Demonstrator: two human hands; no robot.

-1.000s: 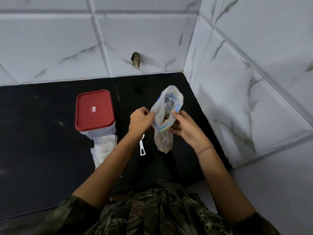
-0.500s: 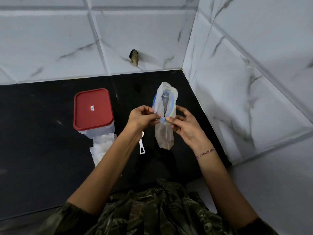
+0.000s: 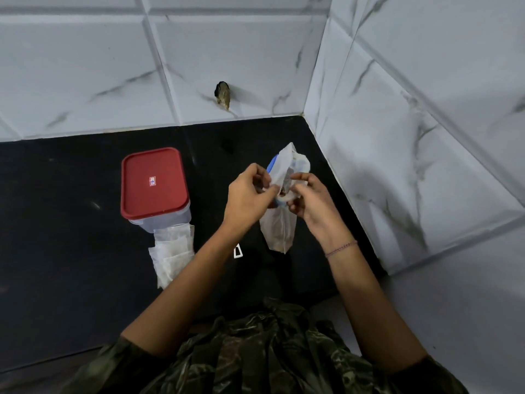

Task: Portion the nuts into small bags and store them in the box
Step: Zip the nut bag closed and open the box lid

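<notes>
- A rectangular box [image 3: 154,191] with clear plastic walls and rounded corners is seen on the glossy black counter [image 3: 56,237], at left; it is closed by a smooth red lid [image 3: 152,182] bearing a small label, too small to be read.
- A stack of thin, translucent small bags [image 3: 172,253], crinkled at the edges, is laid flat against the box's near side; its near end is cut off by the left forearm.
- A small white plastic piece [image 3: 238,250] is seen just right of that forearm, mostly hidden; its form cannot be determined.
- The left hand [image 3: 247,196] is closed in a pinch on the mouth of a translucent bag [image 3: 279,223], held above the counter near the marbled tile corner.
- A blue strip is noted along the bag's top; dark contents are glimpsed at the mouth, blurred.
- The right hand [image 3: 311,200] is curled, its fingertips pinching the same mouth from the opposite side.
</notes>
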